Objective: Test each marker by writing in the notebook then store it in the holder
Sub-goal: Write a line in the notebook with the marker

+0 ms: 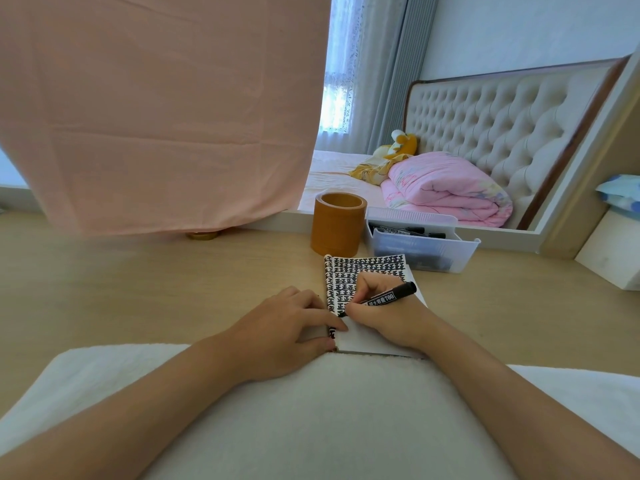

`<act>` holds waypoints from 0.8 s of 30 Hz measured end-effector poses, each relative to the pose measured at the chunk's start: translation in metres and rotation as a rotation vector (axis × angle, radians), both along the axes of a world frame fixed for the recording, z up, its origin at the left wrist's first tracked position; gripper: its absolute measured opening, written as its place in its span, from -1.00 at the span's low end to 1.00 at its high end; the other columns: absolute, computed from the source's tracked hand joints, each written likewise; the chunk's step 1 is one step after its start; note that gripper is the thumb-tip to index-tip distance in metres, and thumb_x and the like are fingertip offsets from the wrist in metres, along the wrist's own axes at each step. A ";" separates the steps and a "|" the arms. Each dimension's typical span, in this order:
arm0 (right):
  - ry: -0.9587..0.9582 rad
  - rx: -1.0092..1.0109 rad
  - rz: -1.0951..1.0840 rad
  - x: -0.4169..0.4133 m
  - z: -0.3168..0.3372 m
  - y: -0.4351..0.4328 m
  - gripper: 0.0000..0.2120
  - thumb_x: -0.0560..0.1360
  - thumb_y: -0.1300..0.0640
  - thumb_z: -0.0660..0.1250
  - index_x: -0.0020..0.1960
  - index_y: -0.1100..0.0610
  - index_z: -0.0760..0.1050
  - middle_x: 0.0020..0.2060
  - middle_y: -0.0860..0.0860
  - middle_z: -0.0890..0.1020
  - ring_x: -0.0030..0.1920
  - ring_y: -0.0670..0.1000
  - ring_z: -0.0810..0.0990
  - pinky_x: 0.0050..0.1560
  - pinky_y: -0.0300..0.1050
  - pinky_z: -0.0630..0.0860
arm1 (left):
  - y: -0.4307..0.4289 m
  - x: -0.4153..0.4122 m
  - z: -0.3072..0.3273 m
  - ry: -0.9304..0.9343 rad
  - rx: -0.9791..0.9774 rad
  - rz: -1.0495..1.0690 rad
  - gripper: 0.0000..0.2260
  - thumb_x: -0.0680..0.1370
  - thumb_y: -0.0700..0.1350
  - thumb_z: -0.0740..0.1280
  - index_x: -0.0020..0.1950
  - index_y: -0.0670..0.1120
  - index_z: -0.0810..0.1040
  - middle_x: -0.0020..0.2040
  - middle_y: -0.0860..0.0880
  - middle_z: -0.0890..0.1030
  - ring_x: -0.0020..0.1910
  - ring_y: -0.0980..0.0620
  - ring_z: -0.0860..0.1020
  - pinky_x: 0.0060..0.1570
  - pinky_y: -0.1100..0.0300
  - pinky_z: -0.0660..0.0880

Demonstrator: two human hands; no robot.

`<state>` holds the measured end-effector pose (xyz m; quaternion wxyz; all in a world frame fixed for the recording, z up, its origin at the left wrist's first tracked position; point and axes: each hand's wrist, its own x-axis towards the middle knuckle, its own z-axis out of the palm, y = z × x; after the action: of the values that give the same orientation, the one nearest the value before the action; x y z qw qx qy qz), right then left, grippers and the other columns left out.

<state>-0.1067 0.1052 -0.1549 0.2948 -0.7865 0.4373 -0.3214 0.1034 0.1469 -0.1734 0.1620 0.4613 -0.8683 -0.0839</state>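
Hands apart: left hand (294, 323) pressed flat on notebook (367, 268) edge to steady the page, right hand (388, 318) pinching marker (384, 297), tip on paper for test writing, holder (339, 225) just beyond on bench (173, 289).

The right hand (384, 308) covers the middle of the notebook (367, 265) page; the book's near edge lies under the white top (311, 417); the marker (388, 296) tip is too small to tell if it meets the paper; the holder (337, 226) shows nothing of its depth; pens (405, 231) in the bin (429, 252) blur behind its cloudy wall, perhaps several; the cloth (166, 116) hides all but a gold base (202, 234).
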 end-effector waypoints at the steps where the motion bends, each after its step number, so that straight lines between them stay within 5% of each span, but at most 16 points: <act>1: 0.002 -0.001 -0.002 0.000 0.000 0.000 -0.83 0.41 0.25 0.47 -0.29 0.15 0.52 -0.33 0.00 0.60 -0.34 -0.18 0.49 -0.33 -0.32 0.44 | -0.001 0.000 -0.001 0.002 0.000 0.001 -0.69 0.56 0.22 0.23 0.31 0.36 0.42 0.23 0.19 0.44 0.19 0.18 0.33 0.20 0.09 0.39; 7: -0.008 0.026 -0.010 0.000 -0.003 -0.004 -0.84 0.39 0.30 0.44 -0.30 0.20 0.48 -0.38 0.02 0.54 -0.35 -0.11 0.46 -0.36 -0.24 0.41 | -0.001 0.000 -0.001 0.002 0.002 0.002 -0.70 0.56 0.21 0.23 0.31 0.36 0.42 0.24 0.19 0.43 0.21 0.18 0.33 0.21 0.08 0.39; 14: -0.455 0.297 -0.068 -0.010 0.001 -0.005 -0.92 0.55 0.21 0.38 -0.10 0.18 0.50 -0.35 0.16 0.54 -0.44 0.00 0.44 -0.50 -0.21 0.32 | 0.004 0.000 0.004 -0.015 -0.020 0.019 -0.66 0.58 0.20 0.24 0.36 0.32 0.38 0.21 0.21 0.45 0.18 0.20 0.34 0.16 0.18 0.37; 17: -0.557 0.271 -0.078 -0.010 0.007 -0.004 -0.93 0.55 0.19 0.38 0.03 0.12 0.58 -0.31 0.15 0.58 -0.38 0.02 0.49 -0.46 -0.18 0.38 | 0.004 0.000 0.006 0.154 -0.042 0.070 -0.67 0.60 0.05 0.26 0.36 0.23 0.40 0.11 0.18 0.50 0.12 0.22 0.38 0.12 0.23 0.38; 20: -0.530 0.220 -0.137 -0.014 0.014 -0.006 -0.85 0.60 0.18 0.32 0.12 0.03 0.60 -0.23 0.09 0.67 -0.43 0.00 0.52 -0.48 -0.21 0.42 | -0.007 0.003 0.004 0.242 -0.154 0.208 -0.70 0.60 -0.08 0.28 0.32 0.15 0.44 0.08 0.16 0.48 0.11 0.18 0.38 0.15 0.24 0.37; 24: -0.452 0.194 -0.042 -0.017 0.011 -0.008 -0.69 0.65 0.31 0.18 0.26 0.03 0.54 -0.08 0.16 0.67 -0.39 0.05 0.57 -0.51 -0.18 0.42 | -0.028 0.009 -0.004 0.085 -0.122 0.346 -0.68 0.58 -0.06 0.31 0.35 0.03 0.49 0.20 0.01 0.47 0.25 0.02 0.34 0.28 0.12 0.33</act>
<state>-0.1239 0.0968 -0.1439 0.4526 -0.6535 0.4053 -0.4514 0.1123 0.1189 -0.1774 0.2385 0.5892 -0.7717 -0.0216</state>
